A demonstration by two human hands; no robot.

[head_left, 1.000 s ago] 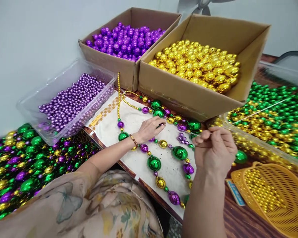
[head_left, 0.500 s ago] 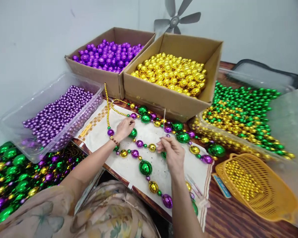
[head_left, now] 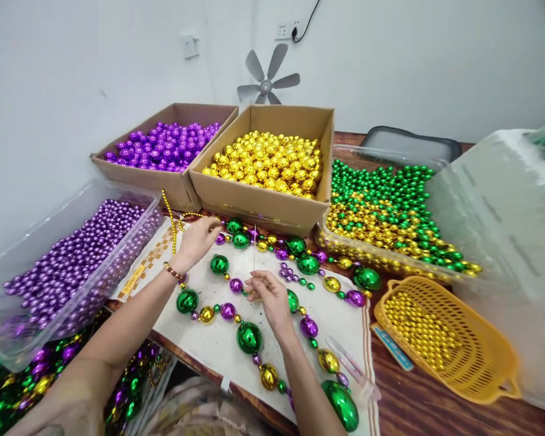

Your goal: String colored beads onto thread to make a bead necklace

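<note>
My right hand [head_left: 270, 303] pinches a thin, upright needle [head_left: 255, 248] above the white cloth [head_left: 272, 351]. My left hand [head_left: 200, 242], a beaded bracelet on its wrist, is at the far left of the cloth beside the far bead strand [head_left: 240, 240]. Its fingers are bent together; whatever is between them is hidden. Strung green, gold and purple beads lie across the cloth in a near strand [head_left: 249, 337], partly behind my right arm. A few loose small purple beads [head_left: 288, 272] and green beads [head_left: 306, 283] rest right of the needle.
Cardboard boxes hold purple beads [head_left: 163, 145] and gold beads [head_left: 263, 163]. Clear tubs flank them, with small purple beads [head_left: 77, 260] left and green-gold beads [head_left: 386, 206] right. A yellow basket [head_left: 485, 363], a blue packet [head_left: 393, 347] and a pink-handled tool [head_left: 352, 366] lie at right.
The view has swung right and up. My right hand has moved left and now holds the needle upright; earlier it pointed sideways. My left hand has moved toward the cloth's far left.
</note>
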